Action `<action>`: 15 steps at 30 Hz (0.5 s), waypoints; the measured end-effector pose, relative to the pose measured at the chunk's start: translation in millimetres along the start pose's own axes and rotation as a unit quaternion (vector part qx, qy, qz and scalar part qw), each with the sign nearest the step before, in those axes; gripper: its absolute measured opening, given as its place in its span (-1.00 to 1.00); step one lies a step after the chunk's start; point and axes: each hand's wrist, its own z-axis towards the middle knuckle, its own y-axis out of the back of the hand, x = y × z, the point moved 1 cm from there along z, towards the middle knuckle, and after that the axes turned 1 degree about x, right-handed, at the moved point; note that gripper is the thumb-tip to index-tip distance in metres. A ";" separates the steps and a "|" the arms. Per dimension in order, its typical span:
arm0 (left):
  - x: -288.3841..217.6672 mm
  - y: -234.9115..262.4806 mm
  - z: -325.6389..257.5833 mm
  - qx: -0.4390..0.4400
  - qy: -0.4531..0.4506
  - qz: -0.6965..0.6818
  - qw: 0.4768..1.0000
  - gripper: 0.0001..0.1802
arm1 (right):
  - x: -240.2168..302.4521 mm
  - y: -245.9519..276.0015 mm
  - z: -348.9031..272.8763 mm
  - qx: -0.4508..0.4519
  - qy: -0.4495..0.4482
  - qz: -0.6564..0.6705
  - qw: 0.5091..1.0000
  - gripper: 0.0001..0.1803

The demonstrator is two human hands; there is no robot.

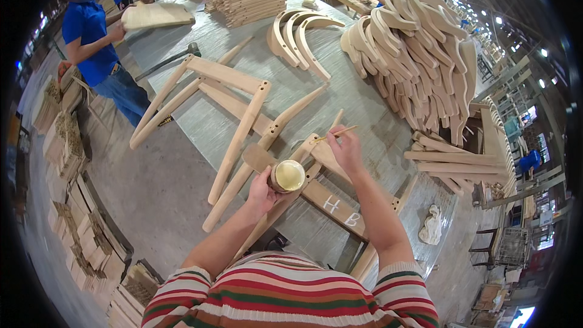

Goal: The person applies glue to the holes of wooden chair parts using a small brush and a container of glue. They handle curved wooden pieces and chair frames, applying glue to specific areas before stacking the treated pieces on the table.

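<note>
My left hand [261, 191] is wrapped around a small open pot [288, 176] of pale yellow paste, perhaps glue. Pinched in the fingers of my right hand [346, 152] is a thin wooden stick [335, 135]. Its lower tip is close to the top corner of a wooden frame [328, 157], where round holes show. A rail with white chalk marks [333, 205] lies below the pot. Beside my left hand is a flat, rounded wooden piece [258, 157]; I cannot tell what supports it. Another leg frame [228, 76] rests to the left, partly over the table edge.
Curved wooden parts form a tall heap [419, 54] at the right of the metal-topped table [243, 48]. Three curved pieces [300, 39] and a stack of slats [249, 3] sit farther back. A white rag [431, 225] lies right. A blue-shirted person [91, 39] stands left, holding a board.
</note>
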 end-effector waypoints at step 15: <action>3.7 7.8 -2.2 0.011 0.014 -0.034 0.999 -0.59 | -2.1 -5.5 16.9 0.005 0.045 -0.068 0.997 -0.91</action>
